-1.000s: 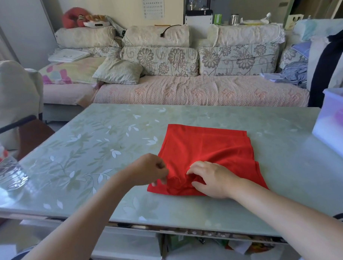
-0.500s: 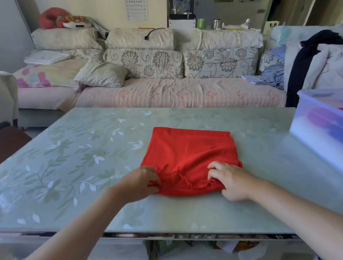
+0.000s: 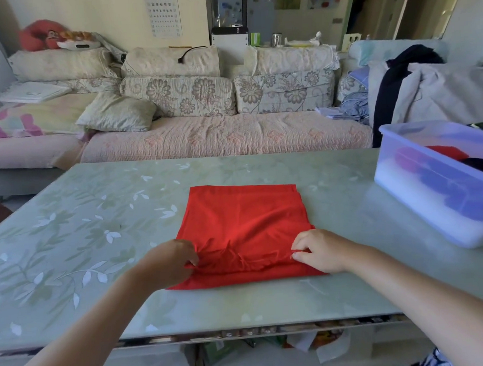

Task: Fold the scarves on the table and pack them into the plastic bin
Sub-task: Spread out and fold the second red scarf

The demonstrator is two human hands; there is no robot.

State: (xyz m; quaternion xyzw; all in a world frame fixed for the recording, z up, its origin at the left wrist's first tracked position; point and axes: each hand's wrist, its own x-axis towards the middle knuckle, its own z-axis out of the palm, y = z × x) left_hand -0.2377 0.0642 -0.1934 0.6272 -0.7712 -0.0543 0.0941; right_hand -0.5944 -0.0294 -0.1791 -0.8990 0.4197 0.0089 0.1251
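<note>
Here, a folded red scarf (image 3: 244, 223) lies mid-worktop (image 3: 99, 215); the left hand (image 3: 169, 264) pinches its near edge at 7 o'clock, the right hand (image 3: 322, 251) at 5 o'clock; the plastic bin (image 3: 416, 204), holding cloth, stands at 2 o'clock.

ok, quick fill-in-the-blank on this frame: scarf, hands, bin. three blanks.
1. The scarf lies folded on the table; its colour is ____.
2. The left hand and right hand each pinch the scarf's ____ edge.
3. The plastic bin stands on the scarf's ____ side.
Missing: red; near; right.
</note>
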